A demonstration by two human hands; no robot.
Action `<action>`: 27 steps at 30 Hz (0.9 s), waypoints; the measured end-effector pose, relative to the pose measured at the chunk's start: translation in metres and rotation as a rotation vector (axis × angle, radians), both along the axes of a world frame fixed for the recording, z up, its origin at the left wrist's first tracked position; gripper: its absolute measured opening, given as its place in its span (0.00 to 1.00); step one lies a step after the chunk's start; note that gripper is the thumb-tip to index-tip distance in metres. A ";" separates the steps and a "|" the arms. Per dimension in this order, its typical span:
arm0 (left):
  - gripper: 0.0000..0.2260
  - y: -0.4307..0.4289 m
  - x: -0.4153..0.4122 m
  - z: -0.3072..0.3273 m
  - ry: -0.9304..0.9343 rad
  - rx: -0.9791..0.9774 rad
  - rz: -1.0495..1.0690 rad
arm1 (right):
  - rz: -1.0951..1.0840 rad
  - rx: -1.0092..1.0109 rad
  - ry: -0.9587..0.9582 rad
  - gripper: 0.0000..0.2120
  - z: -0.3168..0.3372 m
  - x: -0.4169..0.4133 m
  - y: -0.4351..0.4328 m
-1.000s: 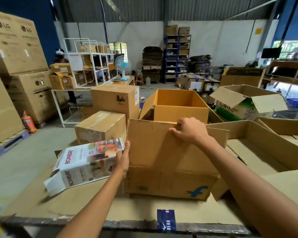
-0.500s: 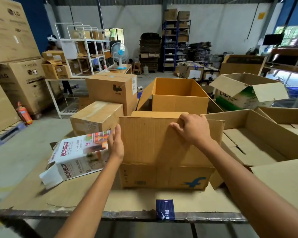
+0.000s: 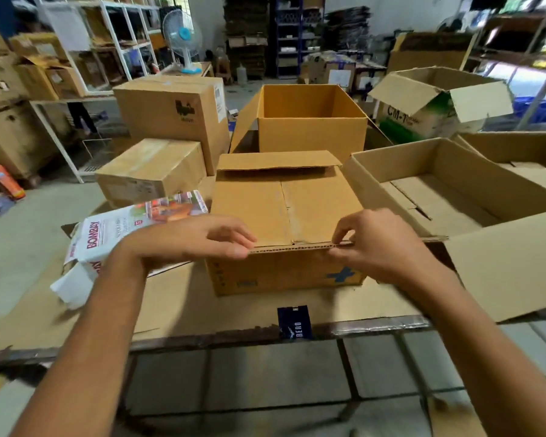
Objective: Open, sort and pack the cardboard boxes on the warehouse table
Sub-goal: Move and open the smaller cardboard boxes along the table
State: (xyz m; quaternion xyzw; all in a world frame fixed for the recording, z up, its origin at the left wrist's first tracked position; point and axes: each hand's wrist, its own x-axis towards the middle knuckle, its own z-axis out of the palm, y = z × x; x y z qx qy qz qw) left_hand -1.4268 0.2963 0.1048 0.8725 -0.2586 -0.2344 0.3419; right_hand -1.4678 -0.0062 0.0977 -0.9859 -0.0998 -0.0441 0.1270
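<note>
Pinching from both ends: left hand (image 3: 202, 238) has fingers laid over and thumb under the left corner of the top flap (image 3: 265, 209); right hand (image 3: 375, 244) has curled fingers nipping the same flap's raw corrugated edge near the right corner; neither hand is free; the edge runs left to right across the person's front, spanning hand to hand, so its long axis is square to both forearms and each hand is about equally near its own end; the flap lies flat over the box (image 3: 284, 275), edge along the near rim; whether it is being pressed shut or lifted, cannot tell; the likely next move turns on keeping that edge level, both ends travelling together; the box sits at the middle of the table (image 3: 202, 310), close to the near edge, blue mark on its front wall; far flap (image 3: 278, 160) hangs partly folded over the back; printed carton (image 3: 123, 228) lies just beside the box on the left, partly under the left wrist; open box (image 3: 312, 134) stands right behind; wide tray carton (image 3: 454, 190) sits just right, apart from the right hand.
</note>
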 end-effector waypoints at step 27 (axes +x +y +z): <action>0.27 -0.082 0.032 -0.159 -0.677 0.188 0.526 | -0.056 0.090 -0.022 0.31 -0.128 0.050 0.010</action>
